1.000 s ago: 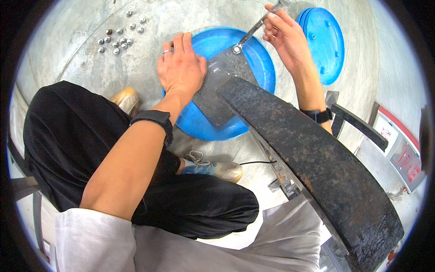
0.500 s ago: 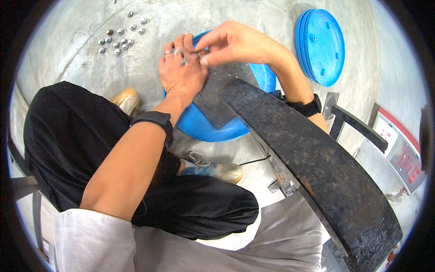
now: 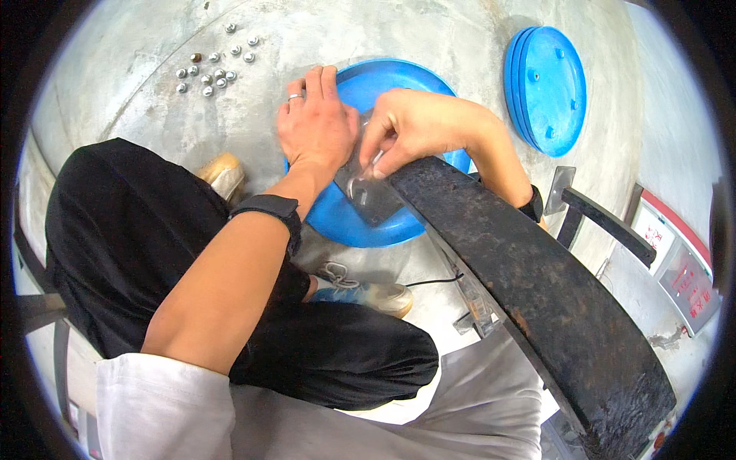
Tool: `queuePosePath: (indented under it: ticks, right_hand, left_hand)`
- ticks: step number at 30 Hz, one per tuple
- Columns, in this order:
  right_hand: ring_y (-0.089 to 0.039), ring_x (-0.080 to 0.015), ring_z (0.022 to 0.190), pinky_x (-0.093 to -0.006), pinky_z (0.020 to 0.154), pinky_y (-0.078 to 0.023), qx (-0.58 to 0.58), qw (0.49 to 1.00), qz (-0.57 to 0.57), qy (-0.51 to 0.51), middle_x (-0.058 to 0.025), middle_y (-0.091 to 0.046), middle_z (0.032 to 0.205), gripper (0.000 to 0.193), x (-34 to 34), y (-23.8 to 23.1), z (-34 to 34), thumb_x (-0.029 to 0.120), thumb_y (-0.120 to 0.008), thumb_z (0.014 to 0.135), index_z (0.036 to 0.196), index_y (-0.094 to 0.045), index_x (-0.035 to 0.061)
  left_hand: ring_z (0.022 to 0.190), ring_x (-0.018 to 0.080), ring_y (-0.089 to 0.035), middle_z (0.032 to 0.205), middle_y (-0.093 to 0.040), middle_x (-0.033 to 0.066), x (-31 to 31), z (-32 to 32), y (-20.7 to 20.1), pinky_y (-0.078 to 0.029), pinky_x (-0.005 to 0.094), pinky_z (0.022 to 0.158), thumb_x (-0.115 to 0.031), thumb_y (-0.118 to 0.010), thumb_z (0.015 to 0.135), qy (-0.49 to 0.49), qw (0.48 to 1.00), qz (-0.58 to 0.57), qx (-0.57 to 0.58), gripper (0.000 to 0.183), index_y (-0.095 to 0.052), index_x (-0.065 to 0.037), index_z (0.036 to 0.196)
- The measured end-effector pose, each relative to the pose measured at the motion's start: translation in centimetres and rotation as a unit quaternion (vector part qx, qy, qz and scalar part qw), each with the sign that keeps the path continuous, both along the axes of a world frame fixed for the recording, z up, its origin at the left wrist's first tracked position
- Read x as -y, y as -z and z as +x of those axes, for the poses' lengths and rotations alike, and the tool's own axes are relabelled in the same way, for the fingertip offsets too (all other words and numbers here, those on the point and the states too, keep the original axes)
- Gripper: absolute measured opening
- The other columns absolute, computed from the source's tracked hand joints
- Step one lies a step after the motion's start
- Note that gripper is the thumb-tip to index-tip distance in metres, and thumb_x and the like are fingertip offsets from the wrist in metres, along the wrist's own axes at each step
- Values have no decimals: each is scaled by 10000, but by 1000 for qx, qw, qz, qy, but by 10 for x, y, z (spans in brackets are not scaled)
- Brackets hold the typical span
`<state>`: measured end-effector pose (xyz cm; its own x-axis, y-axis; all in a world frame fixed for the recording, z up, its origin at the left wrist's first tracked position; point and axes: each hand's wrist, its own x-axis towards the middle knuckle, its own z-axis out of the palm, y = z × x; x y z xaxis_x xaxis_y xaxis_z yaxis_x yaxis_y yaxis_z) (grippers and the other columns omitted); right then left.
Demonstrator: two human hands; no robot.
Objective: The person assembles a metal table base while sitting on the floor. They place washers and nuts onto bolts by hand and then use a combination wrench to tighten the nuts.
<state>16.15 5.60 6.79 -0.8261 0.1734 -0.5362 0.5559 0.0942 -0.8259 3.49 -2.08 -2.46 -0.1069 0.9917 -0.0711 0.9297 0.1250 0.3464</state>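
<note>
My left hand (image 3: 316,126), with a ring on one finger, rests at the left rim of a blue round plastic disc (image 3: 414,73). Its fingers are curled and their tips are hidden, so what they grip cannot be made out. My right hand (image 3: 410,134) is closed in a pinch on a small shiny metal piece (image 3: 357,186), smeared by motion. That piece is over a dark flat plate (image 3: 377,207), which lies above the disc, close to the end of a thick black curved bar (image 3: 537,284).
Several small silver metal pieces (image 3: 207,79) lie on the concrete floor at the far left. A stack of blue discs (image 3: 556,92) with short pegs leans at the far right. A black bracket (image 3: 609,222) and a framed sign (image 3: 678,261) stand at the right. My shoe (image 3: 383,297) is below the disc.
My right hand has moved from beside my left hand's fingers toward me, over the dark plate. My left hand has shifted slightly. More of the blue disc shows.
</note>
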Motion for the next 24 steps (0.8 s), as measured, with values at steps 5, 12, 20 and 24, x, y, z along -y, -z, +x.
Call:
queuePosePath:
  ticks: [5,12,20,24]
  right_hand:
    - [-550,-158,581,-294,563,-424,15,998,48,-23,-42,-613,647,222,7,0,1,190,-731,672,845,-714,52]
    - [-598,-195,645,-288,624,-451,-58,992,114,-15,-72,-656,734,244,12,13,6,234,-722,705,859,-710,45]
    - [-617,-145,724,-269,688,-475,-29,994,95,55,-79,-679,826,199,6,6,19,167,-619,839,926,-674,-3]
    - [-629,-152,735,-267,670,-497,-25,942,114,315,-102,-662,800,228,4,-3,54,174,-574,886,980,-622,-28]
  left_hand:
    - [1153,252,-442,1248,-457,41,2,0,5,-429,385,842,-249,-582,740,-2,1000,13,3,524,-423,-123,1223]
    - [1154,257,-443,1255,-457,40,1,-1,4,-434,393,837,-254,-594,729,0,1000,14,9,541,-424,-121,1225]
    - [1148,254,-446,1247,-462,40,0,6,4,-436,390,836,-246,-595,727,-3,1000,15,21,540,-430,-119,1225]
    - [1113,272,-474,1227,-483,46,2,-2,0,-447,386,842,-220,-580,733,0,1000,28,8,516,-448,-110,1219]
